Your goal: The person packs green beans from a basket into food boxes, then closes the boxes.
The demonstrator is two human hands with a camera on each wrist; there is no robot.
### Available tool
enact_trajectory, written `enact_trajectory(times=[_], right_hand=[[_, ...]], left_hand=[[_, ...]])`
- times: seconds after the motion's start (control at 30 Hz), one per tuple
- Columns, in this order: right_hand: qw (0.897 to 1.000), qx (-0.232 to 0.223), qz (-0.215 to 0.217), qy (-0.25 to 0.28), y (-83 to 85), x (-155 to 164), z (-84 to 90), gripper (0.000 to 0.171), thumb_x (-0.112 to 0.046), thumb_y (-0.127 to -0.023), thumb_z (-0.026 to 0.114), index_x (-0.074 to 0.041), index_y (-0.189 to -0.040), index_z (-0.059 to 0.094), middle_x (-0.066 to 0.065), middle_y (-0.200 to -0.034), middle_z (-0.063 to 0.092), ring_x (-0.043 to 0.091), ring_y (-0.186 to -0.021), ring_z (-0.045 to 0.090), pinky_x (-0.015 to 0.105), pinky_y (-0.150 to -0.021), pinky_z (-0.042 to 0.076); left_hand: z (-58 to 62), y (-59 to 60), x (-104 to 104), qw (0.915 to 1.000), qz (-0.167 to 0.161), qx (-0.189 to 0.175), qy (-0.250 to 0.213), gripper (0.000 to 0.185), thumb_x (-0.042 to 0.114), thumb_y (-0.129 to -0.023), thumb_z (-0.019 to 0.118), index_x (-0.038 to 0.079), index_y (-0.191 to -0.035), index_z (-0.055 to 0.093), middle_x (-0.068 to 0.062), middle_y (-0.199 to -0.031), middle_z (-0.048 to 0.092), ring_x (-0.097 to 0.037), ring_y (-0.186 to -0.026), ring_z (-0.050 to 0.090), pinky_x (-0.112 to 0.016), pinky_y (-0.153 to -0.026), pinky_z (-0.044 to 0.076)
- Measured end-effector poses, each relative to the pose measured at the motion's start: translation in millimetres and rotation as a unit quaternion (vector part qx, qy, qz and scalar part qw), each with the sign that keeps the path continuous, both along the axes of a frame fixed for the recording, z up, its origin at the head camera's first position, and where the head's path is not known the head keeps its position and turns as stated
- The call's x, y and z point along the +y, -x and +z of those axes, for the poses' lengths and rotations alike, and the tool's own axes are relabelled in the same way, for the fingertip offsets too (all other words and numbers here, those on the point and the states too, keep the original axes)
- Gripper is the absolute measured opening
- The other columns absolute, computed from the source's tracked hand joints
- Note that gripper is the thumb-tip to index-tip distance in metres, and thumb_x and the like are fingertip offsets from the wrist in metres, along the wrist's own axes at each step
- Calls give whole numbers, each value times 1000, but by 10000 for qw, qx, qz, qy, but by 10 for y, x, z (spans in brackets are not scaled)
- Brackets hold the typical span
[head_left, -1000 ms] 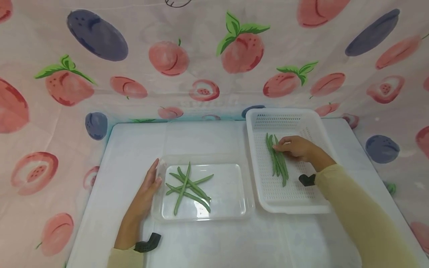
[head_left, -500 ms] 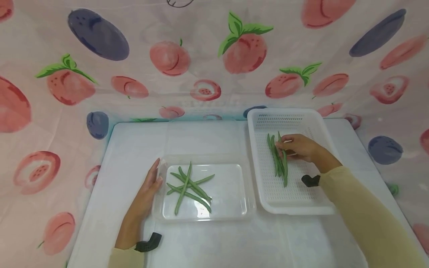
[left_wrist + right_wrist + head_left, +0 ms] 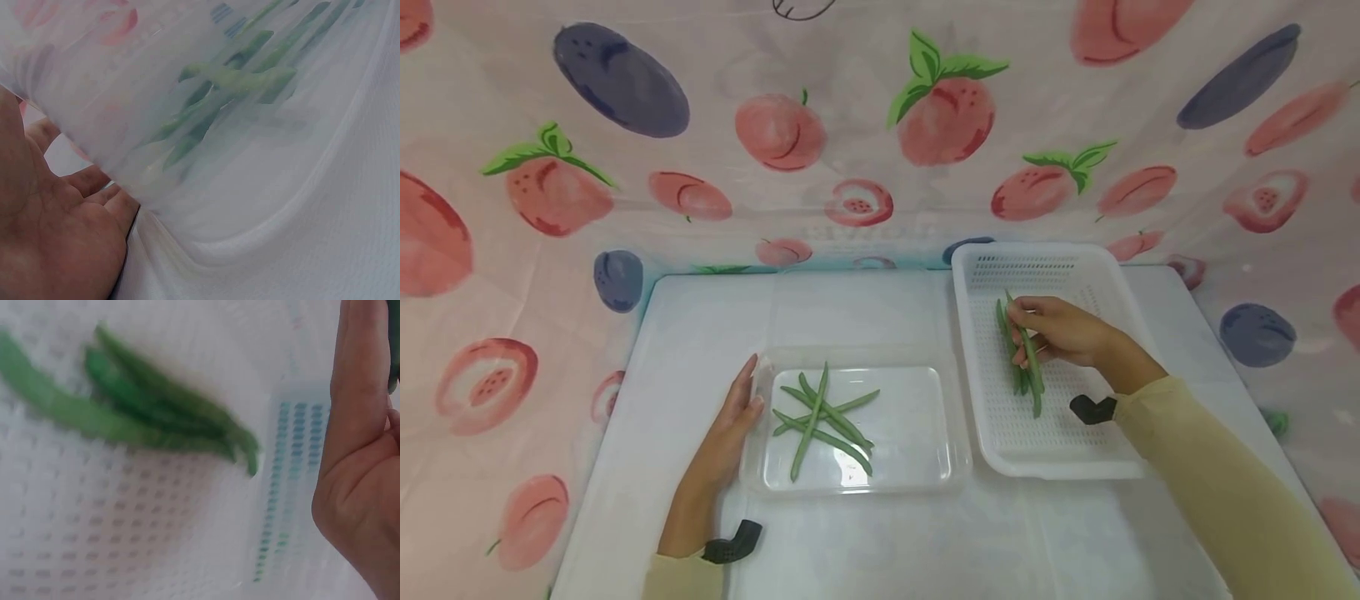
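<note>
Left hand [image 3: 724,433] lies flat, fingers straight, its side against the left wall of the clear tray [image 3: 925,479] — a brace that likely keeps the tray from sliding on the bench [image 3: 865,542], no grip on anything. In that tray, about five green beans [image 3: 820,421] lie loosely crossed, as dropped. Right of it sits one white perforated basket [image 3: 1060,454]. Over it the right hand [image 3: 1060,332] has its grip closed on a single bean [image 3: 1028,357], pinched near the top end and tilted off the mesh — a one-at-a-time pick, I'd judge. Roughly three more beans [image 3: 1013,367] lie side by side under it; exact count unclear. Two containers total.
</note>
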State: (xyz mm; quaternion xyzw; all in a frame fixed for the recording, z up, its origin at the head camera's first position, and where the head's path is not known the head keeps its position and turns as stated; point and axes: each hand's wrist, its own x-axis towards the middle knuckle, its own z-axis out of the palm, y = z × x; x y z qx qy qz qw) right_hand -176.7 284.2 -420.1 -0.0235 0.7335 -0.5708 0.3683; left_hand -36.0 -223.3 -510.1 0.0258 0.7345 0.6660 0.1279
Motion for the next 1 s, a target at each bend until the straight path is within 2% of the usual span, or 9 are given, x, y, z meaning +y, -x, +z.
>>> enact_trajectory(times=[0.1,0.23,0.33,0.47,0.67,0.87,1.0], right_hand=[[9997,-42,173,164,-30,-101,81,35,-37,-109,47,-2,-108,47,9,-87,63,24,-76,72,50,-76,62],[9988,-33,323,364,-64,-215,176,23,-23,-107,53,-6,-122,48,8,-89,64,22,-81,71,42,-75,63],[9981,-85,371,483,-86,-293,227,37,-12,-104,59,-5,-137,45,7,-96,62,21,-84,71,37,-77,62],[9970,-127,427,627,-122,-400,285,54,-5,-100,62,3,-148,38,8,-102,57,20,-87,71,39,-84,62],[9980,-62,292,551,-202,-572,391,49,-4,-100,63,5,-144,44,11,-103,58,20,-86,72,39,-82,63],[9984,20,317,458,-264,-729,460,42,-14,-101,65,-7,-138,47,15,-104,60,28,-85,75,46,-75,64],[9983,16,369,461,-302,-827,483,43,-18,-101,64,-11,-138,45,16,-110,59,31,-86,74,51,-75,63]], left_hand=[[-3,-3,-6,10000,13,-18,20,64,25,-110,41,38,-164,10,0,-174,0,-38,-160,-4,-77,-114,13],[-19,5,-15,10000,3,6,-1,64,24,-110,40,37,-164,9,-1,-174,0,-38,-159,-4,-78,-114,13],[-38,11,-24,10000,0,19,-28,64,23,-110,40,39,-164,10,-1,-174,1,-37,-160,-3,-78,-114,13],[-52,10,-32,10000,12,19,-34,64,23,-110,40,42,-163,11,1,-174,1,-35,-160,-4,-78,-115,11],[-44,8,-30,10000,16,15,-9,64,23,-110,40,42,-163,11,1,-174,0,-35,-160,-5,-79,-115,9],[-42,23,-23,9998,-42,18,-197,64,21,-110,39,38,-164,10,-1,-174,0,-36,-160,-5,-77,-116,11],[-47,30,-30,9997,-32,25,-249,64,20,-110,40,37,-164,10,-1,-174,-1,-35,-160,-6,-76,-117,8]])
